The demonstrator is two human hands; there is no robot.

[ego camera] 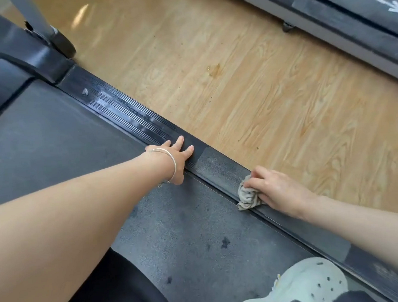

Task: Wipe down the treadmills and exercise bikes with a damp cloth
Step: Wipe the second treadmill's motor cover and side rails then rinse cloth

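Observation:
I am over a black treadmill whose belt (58,146) fills the left and middle of the view. Its ribbed side rail (129,114) runs diagonally from upper left to lower right. My left hand (178,155), a silver bangle on its wrist, rests flat on the rail with its fingers spread. Further down the rail lies a crumpled grey cloth (248,194). My right hand (276,188) presses it onto the rail, fingers laid over the top of it. A stretch of rail above my left hand shines wet.
Wooden floor (247,88) lies right of the rail. A second treadmill (358,19) stands at the upper right. A grey upright post (35,18) rises at the upper left. A pale perforated clog (306,284) stands on the belt at the bottom right.

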